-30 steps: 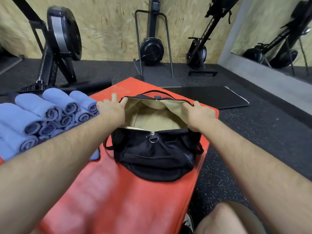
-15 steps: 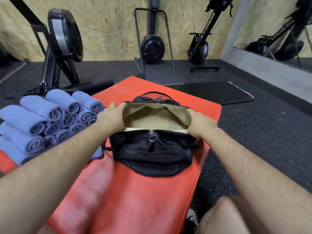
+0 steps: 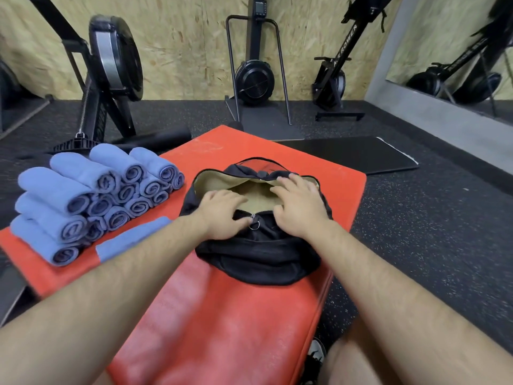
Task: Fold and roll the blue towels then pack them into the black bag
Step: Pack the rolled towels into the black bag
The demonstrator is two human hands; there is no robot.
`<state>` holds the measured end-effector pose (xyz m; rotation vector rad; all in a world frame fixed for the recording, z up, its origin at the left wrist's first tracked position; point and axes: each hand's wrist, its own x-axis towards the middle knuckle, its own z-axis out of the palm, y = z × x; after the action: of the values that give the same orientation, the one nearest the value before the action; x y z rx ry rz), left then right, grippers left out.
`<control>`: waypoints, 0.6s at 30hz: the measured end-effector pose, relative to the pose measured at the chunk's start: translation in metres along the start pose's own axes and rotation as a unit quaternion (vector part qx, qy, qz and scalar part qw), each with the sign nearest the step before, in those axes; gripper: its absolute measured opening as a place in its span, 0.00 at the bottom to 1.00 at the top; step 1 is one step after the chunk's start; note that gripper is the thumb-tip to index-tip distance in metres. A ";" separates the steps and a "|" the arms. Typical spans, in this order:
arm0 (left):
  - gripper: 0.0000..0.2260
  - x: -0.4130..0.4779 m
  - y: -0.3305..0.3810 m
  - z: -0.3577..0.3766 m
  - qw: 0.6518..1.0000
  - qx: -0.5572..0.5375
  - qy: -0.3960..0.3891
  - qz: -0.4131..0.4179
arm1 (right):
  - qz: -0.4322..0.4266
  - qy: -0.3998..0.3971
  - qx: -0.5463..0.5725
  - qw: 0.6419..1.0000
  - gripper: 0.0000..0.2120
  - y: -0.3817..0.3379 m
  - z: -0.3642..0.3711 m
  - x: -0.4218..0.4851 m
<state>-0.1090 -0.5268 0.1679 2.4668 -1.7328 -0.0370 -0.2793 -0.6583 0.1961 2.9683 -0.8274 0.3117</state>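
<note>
Because the rolled blue towels (image 3: pixel 94 201) are stacked in a tight pile on the left end of the red mat (image 3: pixel 222 315), spiral ends facing the person, they sit near the bag and within easy reach of the left arm. This looks like deliberate staging for packing. Just right of the pile one blue towel (image 3: pixel 130 240) lies flat on the mat, partly hidden under the left forearm. It appears not yet rolled, so the folding may have one piece left. The left hand (image 3: pixel 222 215) rests on the near-left rim of the black bag (image 3: pixel 258 254) with fingers spread and roughly straight, gripping nothing, seemingly pressing the fabric down. The bag lies in the middle of the mat, unzipped, its tan lining (image 3: pixel 222 180) showing and no towel visible inside, so packing seems not to have begun. A metal zipper ring (image 3: pixel 254 225) hangs at the near edge between the hands. The right hand (image 3: pixel 299 207) lies flat across the right side of the opening, fingers splayed toward the far rim, holding nothing either. Together the hands likely flatten and widen the mouth so rolls can drop in. Further right, a black floor mat (image 3: pixel 347 154) lies beside the red one.
</note>
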 end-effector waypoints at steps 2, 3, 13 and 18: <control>0.26 -0.003 0.007 0.007 0.999 0.008 -0.036 0.020 | 0.011 -0.072 0.026 0.997 0.26 -0.007 0.006 0.001; 0.21 -0.006 0.009 0.009 0.998 0.011 -0.043 0.034 | 0.012 -0.096 0.024 0.995 0.25 -0.008 0.009 0.000; 0.11 -0.037 0.016 0.009 0.991 -0.063 -0.091 0.069 | 0.047 -0.139 0.030 0.989 0.24 -0.010 0.009 -0.019; 0.15 -0.051 0.009 -0.004 0.992 -0.087 0.064 0.064 | -0.037 -0.039 0.055 0.997 0.23 -0.047 -0.006 -0.022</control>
<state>-0.1347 -0.4813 0.1701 2.1820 -1.7495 -0.0171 -0.2751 -0.6065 0.1974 3.1232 -0.7294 0.2459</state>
